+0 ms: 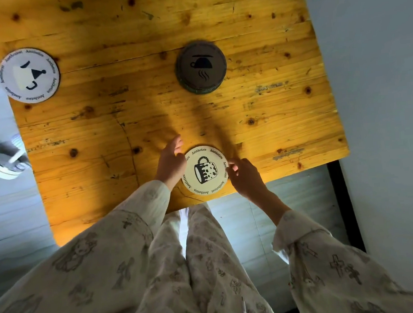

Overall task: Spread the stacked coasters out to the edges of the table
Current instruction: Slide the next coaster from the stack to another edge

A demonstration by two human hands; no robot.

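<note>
A round white coaster with a spotted mug print (pixel 205 172) lies flat at the near edge of the wooden table (pixel 146 99). My left hand (pixel 171 162) rests at its left rim with fingers apart. My right hand (pixel 245 175) touches its right rim with the fingertips. A stack of coasters (pixel 201 66), dark in shadow with a cup print on top, sits at mid-table. Another white coaster with a bell-shaped figure print (pixel 29 75) lies at the table's left edge.
A white object with a cable (pixel 3 160) sits on the floor left of the table. A dark frame (pixel 345 207) runs along the wall at right. My patterned sleeves and trousers fill the bottom of the view.
</note>
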